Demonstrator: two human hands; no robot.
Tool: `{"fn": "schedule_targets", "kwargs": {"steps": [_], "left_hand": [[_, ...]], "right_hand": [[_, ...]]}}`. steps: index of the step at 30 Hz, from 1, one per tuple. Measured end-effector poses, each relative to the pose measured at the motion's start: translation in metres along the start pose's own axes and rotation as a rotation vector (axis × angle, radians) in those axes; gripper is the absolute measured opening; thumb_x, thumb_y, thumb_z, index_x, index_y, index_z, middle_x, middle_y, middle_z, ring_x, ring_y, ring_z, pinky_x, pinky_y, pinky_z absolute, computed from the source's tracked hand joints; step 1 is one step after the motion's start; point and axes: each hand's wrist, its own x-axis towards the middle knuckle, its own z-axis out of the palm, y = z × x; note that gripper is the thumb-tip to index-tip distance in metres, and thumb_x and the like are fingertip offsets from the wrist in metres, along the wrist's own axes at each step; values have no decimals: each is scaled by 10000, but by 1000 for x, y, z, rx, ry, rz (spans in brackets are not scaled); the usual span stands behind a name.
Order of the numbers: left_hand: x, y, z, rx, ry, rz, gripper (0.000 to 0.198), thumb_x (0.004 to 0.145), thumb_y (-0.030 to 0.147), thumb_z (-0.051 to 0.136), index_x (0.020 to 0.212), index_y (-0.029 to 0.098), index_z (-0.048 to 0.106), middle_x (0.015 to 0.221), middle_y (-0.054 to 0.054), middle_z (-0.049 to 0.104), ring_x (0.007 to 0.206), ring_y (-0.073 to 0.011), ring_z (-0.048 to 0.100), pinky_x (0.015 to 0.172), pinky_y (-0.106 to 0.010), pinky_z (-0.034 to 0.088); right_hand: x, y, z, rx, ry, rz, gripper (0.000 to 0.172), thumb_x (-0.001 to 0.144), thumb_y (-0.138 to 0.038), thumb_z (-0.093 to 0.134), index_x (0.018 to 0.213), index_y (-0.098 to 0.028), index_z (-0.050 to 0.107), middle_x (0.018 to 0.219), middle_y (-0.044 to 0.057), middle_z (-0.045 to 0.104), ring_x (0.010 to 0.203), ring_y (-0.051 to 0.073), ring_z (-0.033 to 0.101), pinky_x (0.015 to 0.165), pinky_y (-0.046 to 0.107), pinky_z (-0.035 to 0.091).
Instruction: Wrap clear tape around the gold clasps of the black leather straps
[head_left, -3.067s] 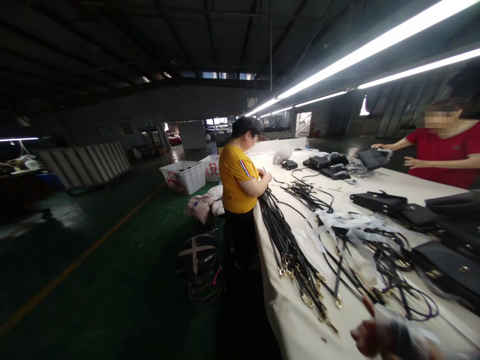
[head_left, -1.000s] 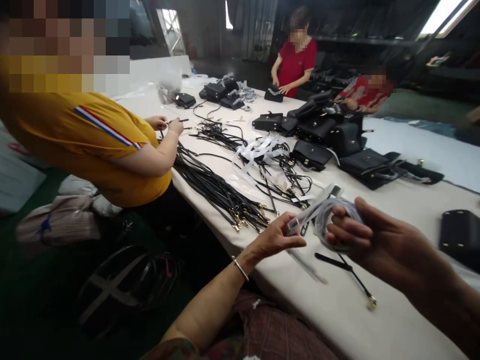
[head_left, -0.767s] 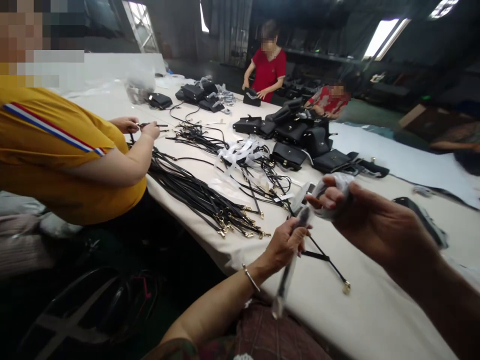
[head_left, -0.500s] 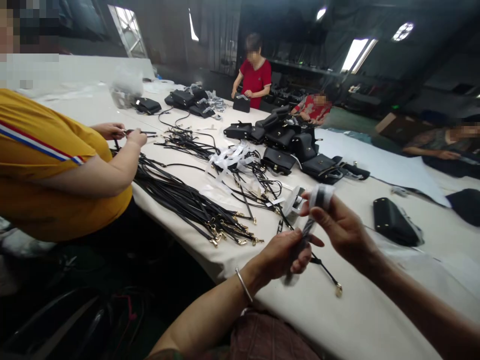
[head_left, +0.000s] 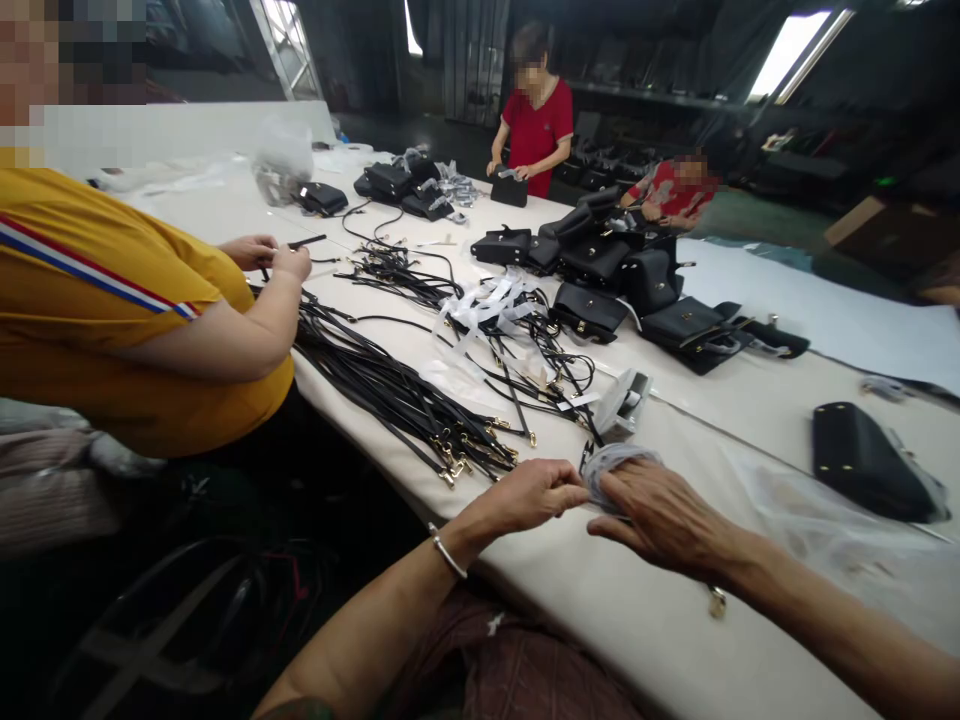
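Observation:
A coil of clear plastic film (head_left: 619,462), apparently wound around a dark strap, sits between my hands just above the table's near edge. My right hand (head_left: 664,510) is closed over the coil from the right, its back facing up and the thumb low. My left hand (head_left: 529,495), a silver bangle at its wrist, pinches at the coil's left side; its fingertips partly hide what they hold. Beyond the coil stands a silvery-white roll dispenser (head_left: 624,402). A gold clasp (head_left: 717,602) shows below my right wrist.
Black straps with gold clasps (head_left: 420,410) lie heaped on the pale table (head_left: 750,640). White strips (head_left: 487,310) and black handbags (head_left: 600,255) lie beyond, another handbag (head_left: 874,460) at right. A yellow-shirted co-worker (head_left: 150,290) handles a strap at left; two people in red work across the table.
The loose wrapped length between my hands is now gathered into the coil. My right hand has turned palm down and lowered; my left has shifted left. The view has swung slightly.

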Motion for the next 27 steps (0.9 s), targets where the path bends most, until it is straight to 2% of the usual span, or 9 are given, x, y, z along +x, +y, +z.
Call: {"fn": "schedule_targets", "kwargs": {"steps": [3, 5, 8, 12, 14, 17, 20, 23, 27], "left_hand": [[-4, -2, -8, 16, -25, 77, 328, 762, 341, 754, 1010, 169, 626, 806, 34, 593, 722, -109, 520, 651, -203, 390], [-7, -4, -11, 42, -70, 130, 275, 761, 293, 766, 977, 172, 648, 857, 23, 606, 747, -106, 523, 671, -197, 392], [-8, -11, -8, 51, -56, 141, 109, 834, 253, 698, 890, 162, 676, 802, 19, 607, 726, -102, 523, 666, -192, 388], [-3, -18, 3, 68, 34, 223, 131, 833, 288, 717, 819, 161, 690, 814, 6, 603, 775, -110, 535, 721, -207, 395], [-1, -20, 8, -20, -5, 196, 151, 834, 303, 712, 822, 157, 679, 807, 3, 601, 765, -110, 537, 718, -216, 403], [0, -22, 17, -360, -140, 34, 239, 840, 367, 692, 896, 143, 631, 762, 1, 612, 709, -109, 566, 691, -229, 435], [-3, -26, 28, -628, -229, -106, 352, 800, 425, 729, 950, 141, 584, 751, -11, 639, 652, -102, 591, 599, -204, 404], [-5, -31, 42, -692, -279, -241, 400, 739, 428, 787, 926, 154, 562, 728, -10, 658, 571, -87, 571, 508, -184, 333], [0, -42, 64, -790, -351, -311, 457, 653, 400, 859, 862, 160, 532, 700, 11, 646, 547, -87, 571, 535, -195, 414]], "right_hand": [[2, -5, 6, 124, -100, 111, 442, 986, -560, 355, 760, -215, 515, 689, 51, 598, 623, 214, 524, 594, 335, 284], [2, -8, 4, 288, -203, 207, 481, 972, -604, 353, 722, -217, 491, 677, 31, 579, 603, 188, 491, 580, 322, 267], [0, -11, -1, 621, -344, 317, 532, 926, -677, 394, 687, -210, 484, 642, -6, 513, 577, 147, 436, 563, 294, 279], [-9, -16, 2, 1168, -459, 492, 580, 873, -732, 453, 744, -185, 598, 591, -21, 486, 501, 111, 403, 487, 258, 286], [-17, -20, 9, 1431, -440, 541, 604, 874, -723, 465, 758, -157, 641, 537, -26, 487, 440, 90, 365, 471, 255, 301], [-30, -26, 20, 1781, -310, 588, 592, 907, -659, 457, 716, -137, 661, 391, -62, 377, 373, 83, 329, 462, 249, 313], [-44, -36, 30, 2006, -176, 702, 563, 904, -615, 483, 667, -135, 657, 327, -69, 310, 362, 119, 427, 433, 234, 292], [-55, -48, 39, 2161, -100, 766, 585, 880, -624, 520, 587, -133, 640, 299, -64, 288, 363, 147, 490, 432, 238, 340], [-66, -59, 53, 2417, -13, 756, 577, 851, -615, 582, 549, -128, 647, 279, -75, 249, 335, 130, 453, 426, 231, 374]]}}
